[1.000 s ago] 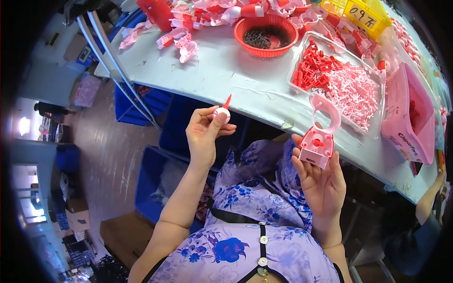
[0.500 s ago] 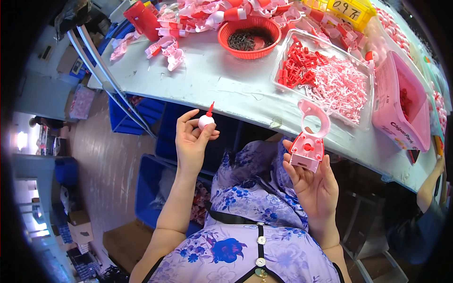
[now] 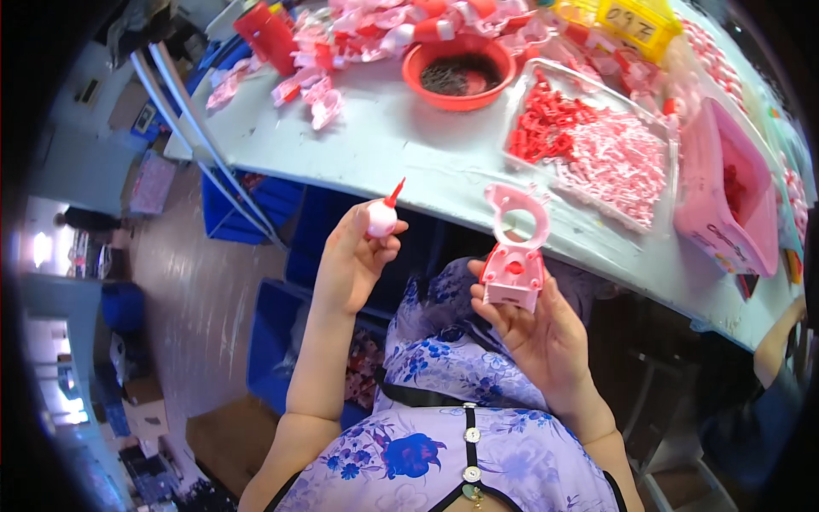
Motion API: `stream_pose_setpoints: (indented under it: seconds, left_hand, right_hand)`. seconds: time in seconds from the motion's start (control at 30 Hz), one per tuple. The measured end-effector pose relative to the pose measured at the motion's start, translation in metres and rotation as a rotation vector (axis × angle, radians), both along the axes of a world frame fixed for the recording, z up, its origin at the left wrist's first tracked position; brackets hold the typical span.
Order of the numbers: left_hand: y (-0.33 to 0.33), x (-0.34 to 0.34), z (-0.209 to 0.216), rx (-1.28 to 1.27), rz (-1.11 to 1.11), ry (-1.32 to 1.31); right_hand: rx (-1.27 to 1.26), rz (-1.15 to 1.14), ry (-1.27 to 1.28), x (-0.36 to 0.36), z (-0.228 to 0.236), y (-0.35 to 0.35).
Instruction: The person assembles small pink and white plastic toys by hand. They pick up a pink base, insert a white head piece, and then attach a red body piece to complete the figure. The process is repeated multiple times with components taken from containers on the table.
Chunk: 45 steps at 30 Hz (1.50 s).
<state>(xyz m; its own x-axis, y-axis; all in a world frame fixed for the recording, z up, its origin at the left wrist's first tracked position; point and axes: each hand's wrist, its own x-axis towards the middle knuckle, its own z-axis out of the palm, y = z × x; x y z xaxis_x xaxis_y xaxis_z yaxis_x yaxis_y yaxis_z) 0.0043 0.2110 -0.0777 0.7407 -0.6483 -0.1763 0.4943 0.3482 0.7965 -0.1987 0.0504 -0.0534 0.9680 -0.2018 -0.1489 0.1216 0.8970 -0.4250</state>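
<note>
My left hand [image 3: 345,269] is closed round a small whitish-pink squeeze bottle [image 3: 380,219] with a thin red nozzle. The nozzle points up and leans to the right. To the right, my right hand [image 3: 554,337] grips a pink plastic housing [image 3: 513,271] with red parts along its sides and in its middle. A pink ring sticks out from the top of this housing. Both hands are in front of the table's near edge, and the bottle and housing are apart. Some fingers of my right hand are hidden behind the housing.
On the white table [image 3: 375,145] stand a red basket [image 3: 461,100] of small dark pieces, a clear tray [image 3: 589,183] of red and pink parts and a pink bin [image 3: 704,188]. Pink parts are heaped at the back. Blue crates [image 3: 273,341] sit below. Someone's arm [image 3: 776,341] shows at far right.
My right hand has moved left with the housing, closer to the bottle. My left hand has shifted slightly right, and the bottle's nozzle leans further right.
</note>
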Motion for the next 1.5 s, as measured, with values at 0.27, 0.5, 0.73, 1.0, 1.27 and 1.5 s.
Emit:
stream_pose_setpoints:
  seconds: [0.27,0.5,0.73,1.0,1.27,1.5]
  left_hand:
    - [-0.032,-0.036,0.023,0.093,-0.058,-0.677]
    - [-0.049,-0.041,0.030,0.068,-0.092,-0.795]
    - [-0.059,-0.040,0.043,0.102,-0.268,-0.891]
    - [-0.084,-0.037,0.095,0.343,-0.572,-1.102]
    - [-0.101,-0.042,0.106,0.354,-0.648,-1.362]
    - [-0.103,-0.042,0.104,0.370,-0.622,-1.440]
  right_hand:
    - [-0.010,-0.082,0.009,-0.023,-0.011,-0.003]
    - [0.013,-0.069,-0.023,-0.026,-0.014,-0.005]
    - [0.080,-0.024,-0.038,-0.021,-0.019,-0.007]
    - [0.060,-0.008,-0.062,-0.027,-0.019,-0.006]
    - [0.006,-0.012,-0.039,-0.028,-0.019,-0.005]
    - [0.014,0.024,-0.055,-0.026,-0.017,-0.007]
